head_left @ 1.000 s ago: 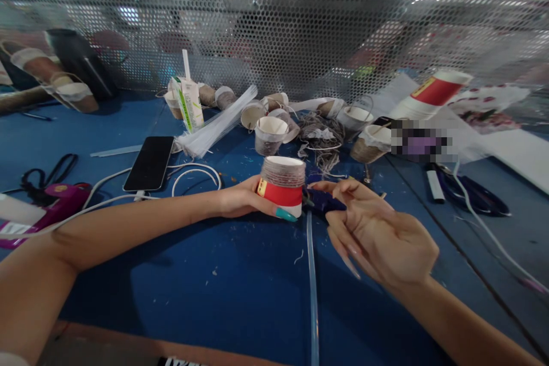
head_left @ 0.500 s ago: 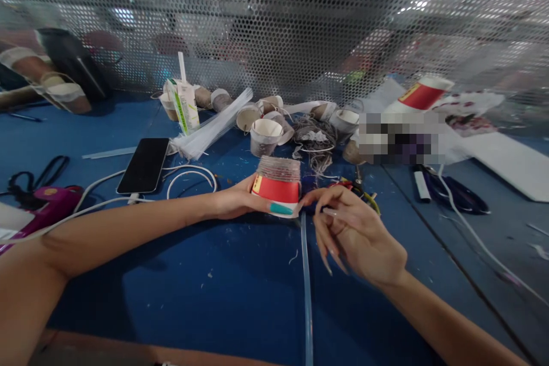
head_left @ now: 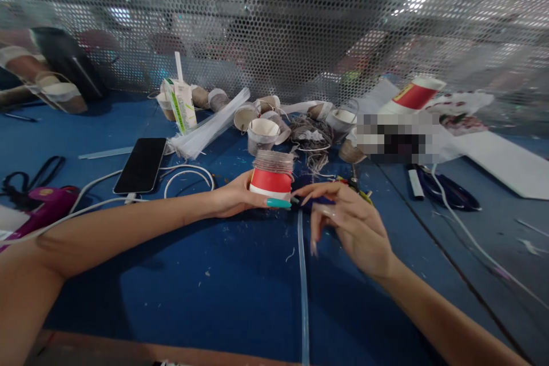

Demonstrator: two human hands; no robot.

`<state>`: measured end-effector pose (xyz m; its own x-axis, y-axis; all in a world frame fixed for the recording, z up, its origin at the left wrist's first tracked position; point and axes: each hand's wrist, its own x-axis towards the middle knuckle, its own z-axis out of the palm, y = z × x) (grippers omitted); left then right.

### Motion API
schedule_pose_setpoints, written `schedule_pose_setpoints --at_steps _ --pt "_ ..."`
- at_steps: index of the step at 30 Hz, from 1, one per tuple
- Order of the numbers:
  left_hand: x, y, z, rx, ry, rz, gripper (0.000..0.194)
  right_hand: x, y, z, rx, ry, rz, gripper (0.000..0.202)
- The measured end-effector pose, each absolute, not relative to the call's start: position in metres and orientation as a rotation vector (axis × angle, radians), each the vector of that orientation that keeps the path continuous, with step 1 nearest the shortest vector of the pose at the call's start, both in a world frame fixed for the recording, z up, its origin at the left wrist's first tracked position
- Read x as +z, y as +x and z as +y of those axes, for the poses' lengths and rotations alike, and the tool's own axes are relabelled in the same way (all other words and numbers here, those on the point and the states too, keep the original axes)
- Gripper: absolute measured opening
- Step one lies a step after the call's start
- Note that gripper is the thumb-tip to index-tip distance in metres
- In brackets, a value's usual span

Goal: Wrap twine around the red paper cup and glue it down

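A red and white paper cup (head_left: 271,180), upside down with grey-brown cord wound around its upper part, is held in my left hand (head_left: 240,197); the thumb with a long teal nail lies along its rim. My right hand (head_left: 351,223) is just right of the cup, fingers spread and partly bent, slightly blurred, with fingertips close to the cup's side. Nothing can be made out between them. Below the cup, a translucent strip (head_left: 303,286) runs down the blue table (head_left: 214,297). Behind my right hand, a dark blue item is mostly hidden.
Behind stand several cord-wrapped cups (head_left: 263,134), a grey cord tangle (head_left: 311,134) and a drink carton (head_left: 183,106). To the left are a phone (head_left: 141,164), white cable and purple glue gun (head_left: 47,206). Blue-handled scissors (head_left: 450,191) lie right, before a perforated screen (head_left: 274,28).
The cup in my left hand has turned slightly and tipped a little. My right hand's lower fingers have curled in more. The whole view has shifted slightly.
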<state>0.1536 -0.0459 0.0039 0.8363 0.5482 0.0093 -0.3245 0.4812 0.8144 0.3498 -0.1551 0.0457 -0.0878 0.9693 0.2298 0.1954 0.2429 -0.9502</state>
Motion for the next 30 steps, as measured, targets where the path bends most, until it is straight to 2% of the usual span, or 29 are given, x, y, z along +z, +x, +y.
schedule_pose_setpoints --at_steps 2,4,6,10,14,21,30 --pt "0.005 0.153 -0.046 0.535 0.931 0.278 0.061 0.046 0.359 -0.149 0.477 -1.295 -1.659 0.015" --pt "0.006 0.152 -0.046 0.514 0.939 0.289 0.060 0.046 0.370 -0.142 0.019 -1.440 -1.850 0.026" --pt "0.007 0.152 -0.045 0.507 0.941 0.298 0.060 0.047 0.380 -0.136 -0.216 -1.580 -2.068 0.040" --pt "0.008 0.151 -0.045 0.494 0.933 0.294 0.058 0.046 0.391 -0.131 -0.337 -1.910 -2.244 0.053" --pt "0.010 0.150 -0.045 0.487 0.942 0.271 0.056 0.048 0.391 -0.134 -0.469 -2.092 -2.213 0.049" --pt "0.007 0.153 -0.045 0.530 0.942 0.294 0.058 0.049 0.382 -0.142 -0.311 -2.159 -2.242 0.036" --pt "0.007 0.152 -0.045 0.502 0.996 0.281 0.059 0.042 0.370 -0.133 -0.452 -2.346 -2.272 0.030"
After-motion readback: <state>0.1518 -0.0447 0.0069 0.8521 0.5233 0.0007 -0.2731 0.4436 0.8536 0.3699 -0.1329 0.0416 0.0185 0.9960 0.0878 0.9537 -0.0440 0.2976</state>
